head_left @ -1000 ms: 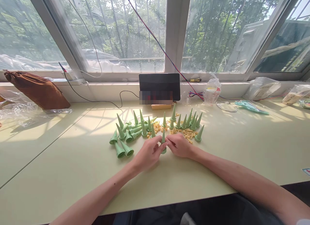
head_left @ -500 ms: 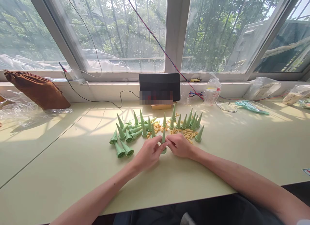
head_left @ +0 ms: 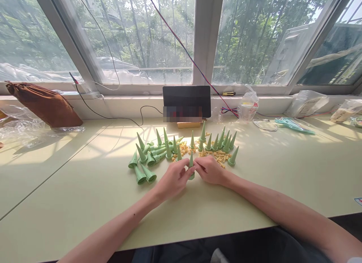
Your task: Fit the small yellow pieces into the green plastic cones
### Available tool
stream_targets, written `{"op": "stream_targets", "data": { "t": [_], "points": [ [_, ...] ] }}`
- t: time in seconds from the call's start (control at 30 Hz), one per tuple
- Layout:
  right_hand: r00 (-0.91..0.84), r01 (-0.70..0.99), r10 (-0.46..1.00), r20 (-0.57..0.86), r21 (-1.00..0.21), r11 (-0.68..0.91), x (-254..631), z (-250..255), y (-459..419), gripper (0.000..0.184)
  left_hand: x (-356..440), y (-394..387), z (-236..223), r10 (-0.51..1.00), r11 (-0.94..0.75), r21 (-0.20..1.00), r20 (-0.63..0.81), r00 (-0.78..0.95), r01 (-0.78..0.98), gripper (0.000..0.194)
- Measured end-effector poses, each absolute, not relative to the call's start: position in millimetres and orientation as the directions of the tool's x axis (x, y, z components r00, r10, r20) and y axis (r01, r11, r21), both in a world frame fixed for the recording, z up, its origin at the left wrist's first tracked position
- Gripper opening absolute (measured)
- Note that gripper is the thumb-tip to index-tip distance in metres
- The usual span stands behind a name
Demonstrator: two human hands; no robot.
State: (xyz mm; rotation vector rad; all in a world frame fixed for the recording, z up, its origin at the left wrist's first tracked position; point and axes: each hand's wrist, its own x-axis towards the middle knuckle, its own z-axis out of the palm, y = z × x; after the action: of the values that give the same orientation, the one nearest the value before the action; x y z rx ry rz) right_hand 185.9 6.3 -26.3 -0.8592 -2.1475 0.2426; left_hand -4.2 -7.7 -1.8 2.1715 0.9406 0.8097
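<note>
Bench (head_left: 85, 206): pale yellow-green and smooth, set beneath windows (head_left: 164, 36), sunlight falling across its far part; clock places are read from the held green cone (head_left: 191, 160), with 12 toward the windows.
Cone's handling: probably light, stiff plastic, unlikely to crack under a pinch; its smooth taper could let fingers slip toward the tip, so the wider lower part seems the best place to take hold.
Cone's look: soft matt green, narrowing to a slim point, its round base partly hidden behind the thumb.
Cone's place: upright between the hands, tip up; whether its base touches the bench, I cannot tell.
Left hand (head_left: 174, 178): from 9 o'clock, gripping the cone low between thumb and fingers.
Right hand (head_left: 210, 170): at 3 o'clock, fingers bent in just beside the cone; whether they pinch anything, I cannot tell.
Standing green cones (head_left: 233, 157): from 10 to 2 o'clock, tips up.
Lying green cones (head_left: 149, 174): around 9 to 10 o'clock, some showing hollow bases.
Tan pegs (head_left: 221, 156): small, scattered from 11 to 2 o'clock.
</note>
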Motion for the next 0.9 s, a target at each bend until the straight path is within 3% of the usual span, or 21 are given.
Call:
{"op": "stream_targets", "data": {
  "t": [0.23,0.6,0.9],
  "points": [
    [-0.447,0.492,0.638,0.627,-0.424,0.761,186,-24,6,0.034,-3,-8,-2,0.809,-0.49,0.782,0.243,0.535,0.385,0.032],
    [-0.454,0.499,0.615,0.645,-0.387,0.775,187,-26,5,0.035,-2,-9,3,0.854,-0.225,0.953,0.093,0.512,0.203,0.034],
    [-0.483,0.544,0.496,0.722,-0.196,0.816,188,-25,3,0.034,-2,-7,9,0.837,0.003,0.998,-0.038,0.546,0.065,0.04]
  ]
}}
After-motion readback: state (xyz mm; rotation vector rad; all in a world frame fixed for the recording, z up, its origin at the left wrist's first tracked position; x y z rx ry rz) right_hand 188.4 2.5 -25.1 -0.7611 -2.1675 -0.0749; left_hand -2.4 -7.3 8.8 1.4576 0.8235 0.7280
